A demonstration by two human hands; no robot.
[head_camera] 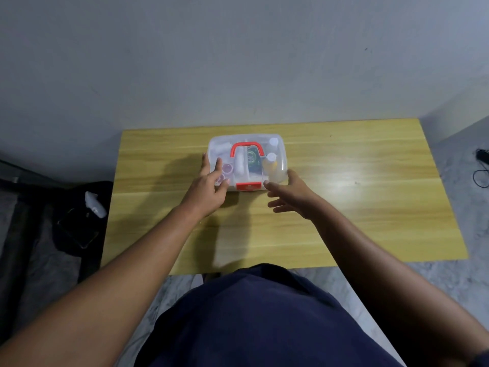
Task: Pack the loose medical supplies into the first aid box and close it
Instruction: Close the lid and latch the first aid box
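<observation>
Near the table's far edge, the lidded box is steadied by the left hand, fingers spread on its corner, while the right hand is held open beside the latch, gripping nothing, seemingly to press it shut.

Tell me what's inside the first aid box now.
Through the first aid box lid: a yellow bottle, white rolls, a dark green item. The left hand covers one corner.
</observation>
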